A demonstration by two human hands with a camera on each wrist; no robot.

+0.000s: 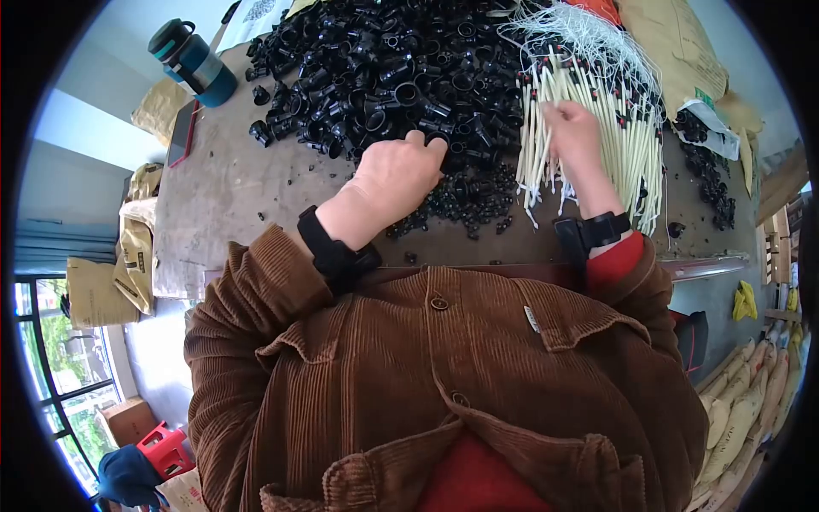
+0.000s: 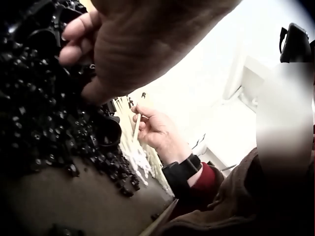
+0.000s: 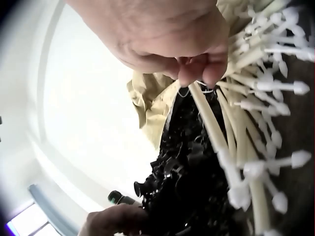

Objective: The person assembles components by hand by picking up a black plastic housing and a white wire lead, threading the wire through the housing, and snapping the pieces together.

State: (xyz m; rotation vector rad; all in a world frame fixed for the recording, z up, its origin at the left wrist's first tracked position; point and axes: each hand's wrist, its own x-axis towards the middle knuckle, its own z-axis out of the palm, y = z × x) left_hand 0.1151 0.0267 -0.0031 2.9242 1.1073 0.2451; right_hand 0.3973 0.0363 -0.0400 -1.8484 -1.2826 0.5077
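My left hand (image 1: 392, 175) is at the near edge of a heap of black plastic fittings (image 1: 375, 77), its fingers bent down among them. In the left wrist view the thumb dips toward small black pieces (image 2: 44, 128); I cannot tell whether a piece is between the fingers. My right hand (image 1: 573, 141) is over a bundle of cream tubes (image 1: 631, 154) with white pointed tips. Its fingers and thumb pinch one cream tube (image 3: 209, 115), whose white tip (image 3: 239, 194) points down toward the others in the right wrist view.
A dark teal bottle (image 1: 205, 72) stands at the back left, near a red-edged flat object (image 1: 182, 135). White strings (image 1: 589, 38) trail behind the tubes. Paper sacks (image 1: 674, 51) and an opened plastic bag (image 1: 710, 128) of black pieces lie at the right. Small black pieces (image 1: 478, 205) scatter toward the front edge.
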